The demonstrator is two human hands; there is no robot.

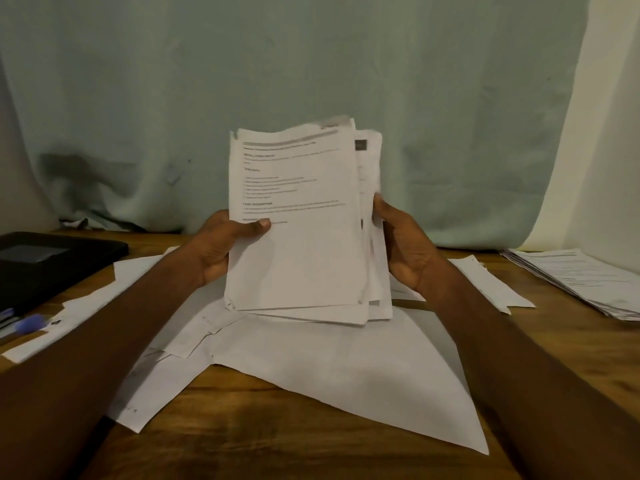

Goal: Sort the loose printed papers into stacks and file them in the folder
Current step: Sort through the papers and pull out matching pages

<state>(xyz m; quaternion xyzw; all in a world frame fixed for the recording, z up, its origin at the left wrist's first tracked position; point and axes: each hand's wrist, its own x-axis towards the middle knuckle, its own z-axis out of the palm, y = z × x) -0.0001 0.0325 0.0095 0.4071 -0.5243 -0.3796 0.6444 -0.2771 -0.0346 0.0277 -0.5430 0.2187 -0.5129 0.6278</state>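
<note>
Upright between both hands, the paper bundle (294, 230) is gripped by left hand (221, 247) and right hand (405, 244)

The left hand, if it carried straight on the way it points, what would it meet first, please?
The left hand already grips the bundle of papers. Pushing on rightward, it would probably meet the right hand holding the bundle's other edge, though depth is uncertain.

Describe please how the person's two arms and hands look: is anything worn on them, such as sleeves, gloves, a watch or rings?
Both forearms are bare as far as the view shows; no sleeves reach into the picture. The left hand and the right hand wear no gloves. No watch, bracelet or ring shows on either wrist or on the fingers that can be seen. The thumbnail of the left hand is short and plain.
</note>
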